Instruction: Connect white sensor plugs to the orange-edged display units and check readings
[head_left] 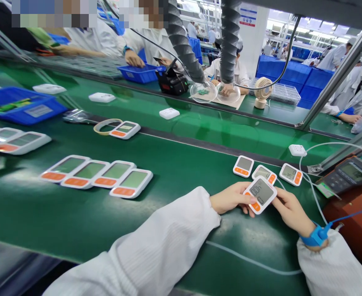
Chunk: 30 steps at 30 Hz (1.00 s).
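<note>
You hold one white meter point(259, 195) between both hands, left hand point(230, 198) and right hand point(290, 209), each grip closed on an edge, just above the counter point(181, 172), near three meters point(267, 172). Step: probably display check. Next: a steady set-down beside them.

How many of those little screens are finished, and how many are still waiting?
Three small thermometers lie past the hands with their screens lit, so they look handled already. In hand: the left hand and right hand hold one lit thermometer together. Four thermometers in a row with blank screens lie further left on the green table, seemingly left to do.
</note>
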Available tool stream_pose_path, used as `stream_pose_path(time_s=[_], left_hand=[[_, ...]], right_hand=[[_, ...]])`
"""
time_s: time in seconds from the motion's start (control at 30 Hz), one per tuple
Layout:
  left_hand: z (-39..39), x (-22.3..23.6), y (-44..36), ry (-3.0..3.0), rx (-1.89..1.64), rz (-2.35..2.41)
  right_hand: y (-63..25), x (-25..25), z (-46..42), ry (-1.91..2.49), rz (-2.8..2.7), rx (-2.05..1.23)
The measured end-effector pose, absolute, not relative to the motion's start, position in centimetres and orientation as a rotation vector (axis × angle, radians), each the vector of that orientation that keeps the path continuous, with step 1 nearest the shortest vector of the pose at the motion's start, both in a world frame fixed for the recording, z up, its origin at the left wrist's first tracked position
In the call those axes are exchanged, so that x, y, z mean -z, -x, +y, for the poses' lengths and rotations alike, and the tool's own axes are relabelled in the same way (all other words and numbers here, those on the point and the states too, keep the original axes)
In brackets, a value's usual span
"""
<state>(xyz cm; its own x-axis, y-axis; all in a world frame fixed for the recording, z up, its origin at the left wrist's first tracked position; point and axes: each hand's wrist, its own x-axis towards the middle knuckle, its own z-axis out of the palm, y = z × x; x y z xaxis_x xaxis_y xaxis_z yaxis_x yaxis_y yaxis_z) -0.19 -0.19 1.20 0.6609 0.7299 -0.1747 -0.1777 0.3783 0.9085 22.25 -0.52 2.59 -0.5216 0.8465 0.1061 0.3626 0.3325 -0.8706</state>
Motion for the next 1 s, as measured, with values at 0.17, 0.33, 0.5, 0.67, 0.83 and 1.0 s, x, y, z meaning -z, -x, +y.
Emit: stream_pose_path(time_s=[0.17, 0.33, 0.5, 0.67, 0.83, 1.0], left_hand=[[0.0, -0.9, 0.1, -1.000, -0.703, 0.639], [0.0, -0.7, 0.2, -0.975, -0.709, 0.631], [0.6, -1.7, 1.4, -0.885, -0.919, 0.695], [2.6, -2.2, 3.4, -0.707, -1.286, 0.830], [3.9, -2.0, 5.1, -0.751, -1.416, 1.049], [4.6, -1.0, 6.0, -1.026, -1.309, 1.428]], right_hand=[[-22.2, -2.3, -0.4, 1.141, -2.109, -1.016], [-22.1, -2.4, -0.8, 1.241, -2.194, -1.080], [-21.1, -2.5, -1.7, 1.202, -2.376, -1.194], [-21.0, -2.1, -1.6, 1.152, -2.298, -1.122], [-22.2, -0.1, -0.1, 1.234, -2.038, -0.466], [-22.6, 1.7, 0.9, 1.337, -2.042, -0.335]])
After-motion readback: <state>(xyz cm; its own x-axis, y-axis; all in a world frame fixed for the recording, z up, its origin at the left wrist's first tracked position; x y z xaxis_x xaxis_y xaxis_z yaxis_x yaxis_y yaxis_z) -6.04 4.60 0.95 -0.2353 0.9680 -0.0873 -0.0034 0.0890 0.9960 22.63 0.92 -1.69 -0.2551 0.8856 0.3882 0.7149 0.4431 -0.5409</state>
